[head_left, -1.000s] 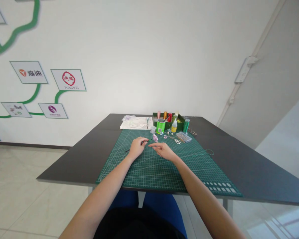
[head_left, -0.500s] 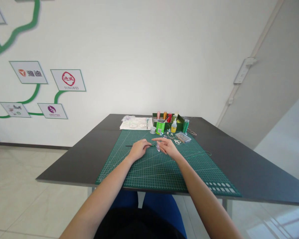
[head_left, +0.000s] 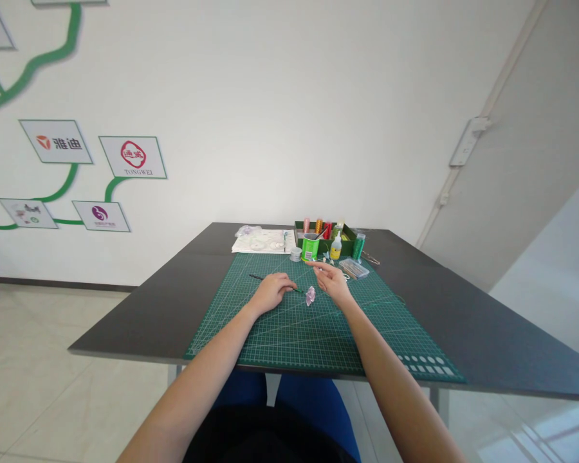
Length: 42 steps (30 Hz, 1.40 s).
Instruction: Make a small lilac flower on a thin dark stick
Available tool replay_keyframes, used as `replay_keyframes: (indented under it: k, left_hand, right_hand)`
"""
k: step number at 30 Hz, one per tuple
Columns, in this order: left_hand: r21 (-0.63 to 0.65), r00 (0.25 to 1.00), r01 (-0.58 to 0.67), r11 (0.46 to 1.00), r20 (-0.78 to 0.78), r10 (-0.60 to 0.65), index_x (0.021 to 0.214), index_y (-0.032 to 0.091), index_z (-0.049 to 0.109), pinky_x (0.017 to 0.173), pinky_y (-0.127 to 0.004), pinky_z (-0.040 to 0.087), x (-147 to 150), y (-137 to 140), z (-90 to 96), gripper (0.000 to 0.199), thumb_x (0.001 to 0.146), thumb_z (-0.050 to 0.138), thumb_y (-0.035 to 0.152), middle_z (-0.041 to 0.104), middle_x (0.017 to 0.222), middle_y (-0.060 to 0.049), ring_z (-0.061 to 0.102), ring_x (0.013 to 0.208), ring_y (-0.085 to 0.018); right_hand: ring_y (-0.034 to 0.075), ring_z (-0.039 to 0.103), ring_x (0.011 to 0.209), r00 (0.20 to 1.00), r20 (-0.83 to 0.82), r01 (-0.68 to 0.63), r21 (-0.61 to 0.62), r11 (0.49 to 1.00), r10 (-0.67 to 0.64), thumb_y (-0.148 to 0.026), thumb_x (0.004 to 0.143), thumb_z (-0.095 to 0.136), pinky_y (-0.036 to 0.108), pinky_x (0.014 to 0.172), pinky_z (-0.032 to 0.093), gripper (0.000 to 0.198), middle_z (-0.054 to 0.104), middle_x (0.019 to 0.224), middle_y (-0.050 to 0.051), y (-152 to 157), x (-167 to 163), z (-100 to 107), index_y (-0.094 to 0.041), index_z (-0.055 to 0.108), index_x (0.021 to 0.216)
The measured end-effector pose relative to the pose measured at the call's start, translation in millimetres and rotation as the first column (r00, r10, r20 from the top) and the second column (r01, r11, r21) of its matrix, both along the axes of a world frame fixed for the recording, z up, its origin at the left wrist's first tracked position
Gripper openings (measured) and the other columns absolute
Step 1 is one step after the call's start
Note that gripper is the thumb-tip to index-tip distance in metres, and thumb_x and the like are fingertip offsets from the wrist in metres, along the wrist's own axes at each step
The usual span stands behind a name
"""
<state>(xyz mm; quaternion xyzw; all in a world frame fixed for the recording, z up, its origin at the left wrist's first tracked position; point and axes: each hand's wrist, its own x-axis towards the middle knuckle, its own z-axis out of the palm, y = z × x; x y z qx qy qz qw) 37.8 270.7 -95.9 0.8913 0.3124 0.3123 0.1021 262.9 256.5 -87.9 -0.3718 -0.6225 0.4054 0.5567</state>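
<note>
My left hand [head_left: 273, 291] is closed on the stem of a small lilac flower [head_left: 310, 296], above the green cutting mat [head_left: 289, 337]. A thin dark rod [head_left: 256, 277] sticks out on the hand's left side, and a short green stretch of stem [head_left: 298, 290] shows between fingertips and flower. To the right and slightly higher is my right hand [head_left: 332, 283], apart from the flower. Its index finger points left while the other fingers curl in; whatever they pinch is too small to make out. White-handled scissors [head_left: 346, 276] lie partly hidden behind this hand.
Behind the hands stand a green can [head_left: 310, 247], a yellow glue bottle [head_left: 336, 246], a green thread spool [head_left: 359, 246] and a dark green box [head_left: 350, 242] with several spools. A clear case [head_left: 354, 268] lies at right, white sheets [head_left: 258, 240] at back left.
My right hand has moved right, away from the stem, and the flower now shows fully. My left hand has shifted slightly, and the rod and stem now slope down toward the flower.
</note>
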Motion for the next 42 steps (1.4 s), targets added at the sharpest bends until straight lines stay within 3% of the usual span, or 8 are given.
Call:
replay_keyframes:
  k: [8, 14, 19, 28, 42]
  left_hand:
    - [-0.139, 0.979, 0.111, 0.984, 0.188, -0.084, 0.095, 0.019, 0.080, 0.084, -0.032, 0.048, 2.7, -0.3, 1.5, 0.018, 0.093, 0.062, 0.015, 0.073, 0.091, -0.007, 0.066, 0.087, -0.020]
    - [-0.197, 0.940, 0.145, 0.970, 0.333, -0.072, 0.095, 0.019, 0.081, 0.079, -0.030, 0.047, 1.3, 0.4, 5.5, 0.016, 0.091, 0.065, 0.019, 0.072, 0.087, -0.007, 0.064, 0.081, -0.019]
    - [-0.242, 0.914, 0.126, 0.962, 0.406, -0.018, 0.096, 0.018, 0.081, 0.075, -0.029, 0.045, 0.0, 1.8, 7.2, 0.015, 0.089, 0.067, 0.021, 0.071, 0.086, -0.006, 0.062, 0.079, -0.018]
    - [-0.279, 0.868, 0.090, 0.956, 0.493, 0.062, 0.093, 0.018, 0.081, 0.066, -0.026, 0.042, 0.2, 6.7, 4.2, 0.014, 0.085, 0.069, 0.020, 0.074, 0.086, -0.007, 0.063, 0.076, -0.017]
    - [-0.304, 0.817, 0.027, 0.952, 0.556, 0.154, 0.093, 0.016, 0.079, 0.072, -0.028, 0.048, -0.9, 13.0, -1.1, 0.015, 0.082, 0.072, 0.022, 0.075, 0.085, -0.006, 0.065, 0.076, -0.018]
  right_hand:
    - [0.009, 0.019, 0.043, 0.997, 0.040, 0.060, -0.019, 0.998, -0.059, -0.057, 0.082, 0.064, 0.025, 0.044, 0.016, 0.062, 0.024, 0.047, -0.012, 7.2, 3.6, -5.6, -0.008, 0.071, 0.120]
    - [0.009, 0.019, 0.043, 0.993, 0.087, 0.089, -0.031, 0.996, -0.086, -0.055, 0.082, 0.061, 0.025, 0.044, 0.016, 0.058, 0.024, 0.047, -0.011, 14.8, 7.0, -14.5, -0.010, 0.073, 0.117]
    - [0.009, 0.023, 0.042, 0.972, 0.204, 0.131, -0.067, 0.989, -0.115, -0.054, 0.081, 0.057, 0.023, 0.043, 0.018, 0.059, 0.032, 0.046, -0.009, 20.3, 4.7, -23.9, -0.009, 0.073, 0.116]
    - [0.010, 0.027, 0.042, 0.937, 0.342, 0.106, -0.067, 0.992, -0.076, -0.038, 0.077, 0.053, 0.023, 0.044, 0.021, 0.045, 0.033, 0.046, -0.008, 20.4, 1.3, -29.3, -0.010, 0.075, 0.106]
    - [0.011, 0.024, 0.048, 0.856, 0.511, 0.091, 0.000, 0.996, -0.078, -0.030, 0.085, 0.051, 0.025, 0.051, 0.021, 0.039, 0.030, 0.049, -0.008, 12.2, -2.3, -23.4, -0.009, 0.079, 0.102]
